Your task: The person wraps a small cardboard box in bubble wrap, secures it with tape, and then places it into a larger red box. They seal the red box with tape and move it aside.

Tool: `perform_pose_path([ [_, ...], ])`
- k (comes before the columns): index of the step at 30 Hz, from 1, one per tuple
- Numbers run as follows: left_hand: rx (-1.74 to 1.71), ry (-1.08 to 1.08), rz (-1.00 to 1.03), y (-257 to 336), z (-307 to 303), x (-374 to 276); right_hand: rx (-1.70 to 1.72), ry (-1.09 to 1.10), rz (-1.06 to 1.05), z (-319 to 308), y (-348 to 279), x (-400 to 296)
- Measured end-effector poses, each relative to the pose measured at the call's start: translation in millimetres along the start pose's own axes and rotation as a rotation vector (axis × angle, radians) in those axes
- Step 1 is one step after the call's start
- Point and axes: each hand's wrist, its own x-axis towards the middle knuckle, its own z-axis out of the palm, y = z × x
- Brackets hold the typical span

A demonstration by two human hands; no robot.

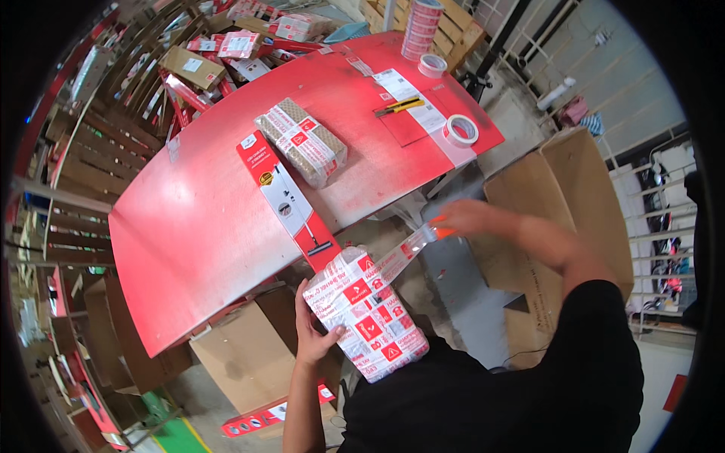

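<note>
A parcel wrapped in red-and-white printed packing tape [365,314] is held at its left side by my left hand [316,334], the thumb on its face. My right hand [464,218], up and to the right, grips an orange-handled tape dispenser [439,229]. A strip of printed tape [402,257] stretches from the dispenser to the parcel's upper right side. Beyond the parcel, a long red-and-white printed box [289,198] lies on the red table [209,226] and reaches past its near edge. Beside it lies a taped brown parcel [303,141].
A yellow utility knife [399,107], a tape roll [460,131] and a stack of tape rolls [422,28] stand or lie at the table's right part. Open cardboard boxes [243,357] flank me below the table and at right [583,198]. Parcels [192,67] are heaped behind.
</note>
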Motion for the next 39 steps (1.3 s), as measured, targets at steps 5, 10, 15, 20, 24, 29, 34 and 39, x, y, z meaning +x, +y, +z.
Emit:
perform_pose_path([
  [5, 0.075, 0.217, -0.181, -43, -21, -45, 0.189, 0.192, -0.198, 95, -57, 126],
  [10, -0.215, 0.312, -0.498, -80, -50, -105, 0.443, 0.401, -0.318, 118, -99, 167],
  [15, -0.251, 0.320, -0.497, -55, -32, -87, 0.693, 0.471, -0.415, 127, -121, 207],
  [20, -0.234, 0.247, -0.553, -41, -30, -78, 0.950, 0.266, -0.420, 151, -147, 265],
  [24, -0.236, 0.270, -0.528, -44, -36, -90, 1.359, 0.108, 0.034, 138, -134, 227],
  [29, -0.071, 0.201, -0.461, -39, 15, -114, 2.860, 0.343, 0.224, 196, -150, 142],
  [34, -0.197, 0.440, -0.487, -41, 50, -120, 2.984, 0.336, -0.071, 168, -178, 152],
  [39, -0.313, 0.568, -0.363, 19, 16, -88, 2.939, 0.259, -0.103, 94, -179, 184],
])
